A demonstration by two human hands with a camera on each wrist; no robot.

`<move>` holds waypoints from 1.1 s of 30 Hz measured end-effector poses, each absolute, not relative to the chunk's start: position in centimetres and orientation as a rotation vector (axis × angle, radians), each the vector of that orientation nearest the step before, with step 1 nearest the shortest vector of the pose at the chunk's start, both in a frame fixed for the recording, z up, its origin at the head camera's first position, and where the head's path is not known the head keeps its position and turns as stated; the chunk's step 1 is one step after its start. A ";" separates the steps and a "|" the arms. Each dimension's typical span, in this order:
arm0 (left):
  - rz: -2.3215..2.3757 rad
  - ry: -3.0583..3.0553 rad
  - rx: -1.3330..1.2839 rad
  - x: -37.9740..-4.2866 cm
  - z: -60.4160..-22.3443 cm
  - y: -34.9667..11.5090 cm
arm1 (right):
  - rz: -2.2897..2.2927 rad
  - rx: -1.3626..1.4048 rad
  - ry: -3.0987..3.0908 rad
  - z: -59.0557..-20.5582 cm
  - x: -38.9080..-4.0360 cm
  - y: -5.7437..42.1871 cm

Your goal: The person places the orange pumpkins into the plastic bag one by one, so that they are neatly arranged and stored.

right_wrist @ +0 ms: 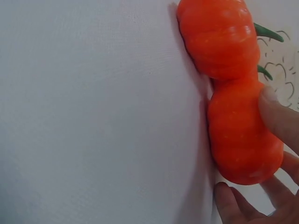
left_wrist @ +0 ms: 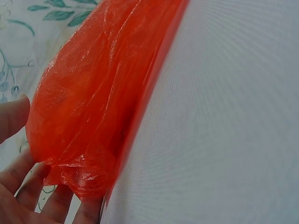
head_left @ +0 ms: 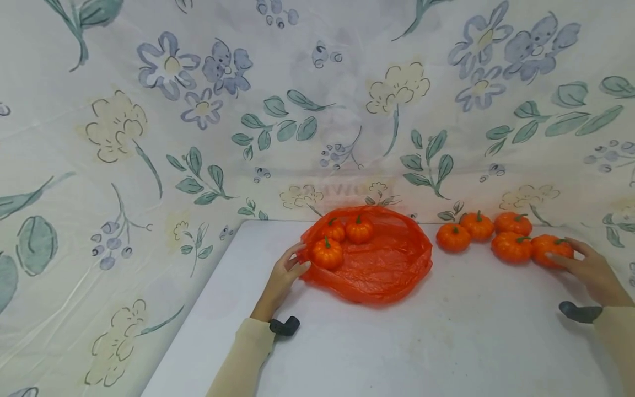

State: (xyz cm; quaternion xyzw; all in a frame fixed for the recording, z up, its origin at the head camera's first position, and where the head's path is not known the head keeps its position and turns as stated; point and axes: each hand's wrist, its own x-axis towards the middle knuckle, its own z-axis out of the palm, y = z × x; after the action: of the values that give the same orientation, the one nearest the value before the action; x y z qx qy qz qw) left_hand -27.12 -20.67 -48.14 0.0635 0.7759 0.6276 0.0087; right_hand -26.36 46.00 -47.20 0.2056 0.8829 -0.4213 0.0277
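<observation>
A red plastic bag [head_left: 384,275] is lying open in the middle of the far part of the table, its mouth facing upward. It is containing three orange pumpkins [head_left: 328,253], each bearing a green stem; all three are resting in the left part of the bag, while its right part is showing bare, wrinkled film. The left hand [head_left: 288,270] is touching the left edge of the bag with its fingers loosely extended and its thumb standing apart from them. Five further pumpkins [head_left: 512,248] are standing outside, to the right of the bag: two on the left, three on the right. The right hand [head_left: 587,270] is holding the rightmost pumpkin [head_left: 544,251], its thumb lying on the near side and its other fingers curving around it.

The white table [head_left: 436,342] is supporting the bag and the outside pumpkins. A floral sheet [head_left: 342,132] is covering the far side and the left side, displaying blue flowers and green leaves. Faint lettering [head_left: 354,189] is showing on the sheet beyond the bag, appearing reversed; it is not reading clearly.
</observation>
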 end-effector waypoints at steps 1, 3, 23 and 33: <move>1.962 2.422 0.200 -27.1 -48.1 -20.7 | -1.301 0.630 2.729 -47.3 -26.4 46.0; 1.971 2.410 0.197 -27.1 -48.1 -20.7 | -1.302 0.623 2.735 -47.5 -26.4 46.1; 1.941 2.446 0.213 -27.3 -48.4 -20.8 | -1.250 0.530 2.799 -47.9 -26.5 46.5; 1.922 2.468 0.225 -27.3 -48.5 -20.8 | -1.235 0.599 2.807 -47.7 -25.9 47.0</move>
State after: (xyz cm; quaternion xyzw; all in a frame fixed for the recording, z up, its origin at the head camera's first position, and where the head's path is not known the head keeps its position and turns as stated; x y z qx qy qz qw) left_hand -27.32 -20.76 -48.49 0.0718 0.7869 0.6129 0.0024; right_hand -25.92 47.04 -47.67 0.1917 0.8984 -0.3951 0.0085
